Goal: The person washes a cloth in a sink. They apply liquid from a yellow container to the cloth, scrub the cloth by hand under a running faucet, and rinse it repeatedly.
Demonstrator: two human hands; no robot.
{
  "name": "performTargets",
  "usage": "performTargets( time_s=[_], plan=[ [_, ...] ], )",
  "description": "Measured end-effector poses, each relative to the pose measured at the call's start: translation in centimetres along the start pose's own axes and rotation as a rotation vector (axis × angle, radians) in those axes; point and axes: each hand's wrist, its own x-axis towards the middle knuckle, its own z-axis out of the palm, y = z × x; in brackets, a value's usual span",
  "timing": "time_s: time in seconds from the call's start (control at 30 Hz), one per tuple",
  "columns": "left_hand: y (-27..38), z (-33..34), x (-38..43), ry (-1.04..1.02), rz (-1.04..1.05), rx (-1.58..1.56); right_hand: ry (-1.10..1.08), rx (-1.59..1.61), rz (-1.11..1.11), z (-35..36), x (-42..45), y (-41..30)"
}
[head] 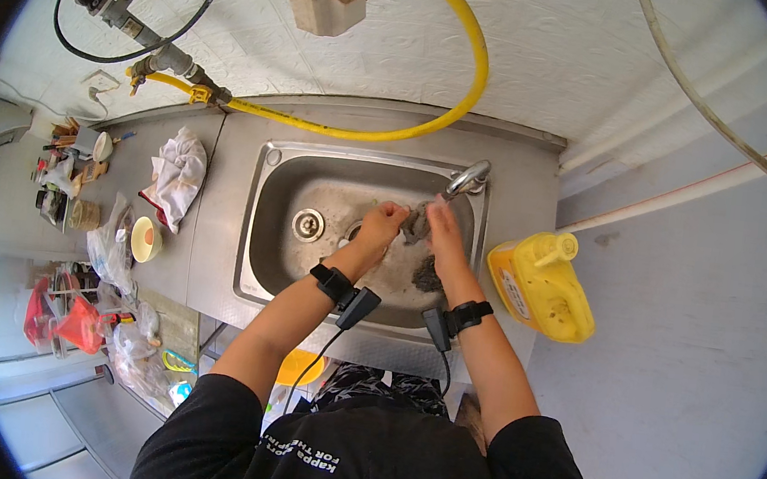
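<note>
Over the stainless steel sink basin (333,185), a wet-looking grey cloth (416,225) hangs between my two hands. The fingers of my left hand (382,229) pinch its left edge. My right hand (447,231) holds its right side, with the fingertips directly beneath the spout of the chrome tap (470,177); part of the grip is hidden. A dark mesh-like scouring pad (427,276) lies on the basin floor beside my right wrist. Left of my left hand is a strainer drain (308,225). A second drain opening (354,230) is partly covered by that hand.
A yellow plastic jug (543,286) stands right of the sink. On the left counter lie a crumpled white cloth (178,176), a pale yellow bowl (146,240) and plastic bags (109,246). A yellow hose (339,131) runs behind the sink; a plug adapter (324,2) hangs above.
</note>
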Motion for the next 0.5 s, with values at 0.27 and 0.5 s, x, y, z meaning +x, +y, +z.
performTargets(
  time_s=[0.27, 0.5],
  plan=[
    [2.7, 0.4, -0.8, 0.104, 0.056, -0.206, -0.12, 0.106, 0.141, -1.2, 0.1, -0.9],
    [2.8, 0.5, -0.1, 0.0, 0.057, -0.303, -0.038, 0.509, 0.265, -0.8, -0.3, -1.6]
  ],
)
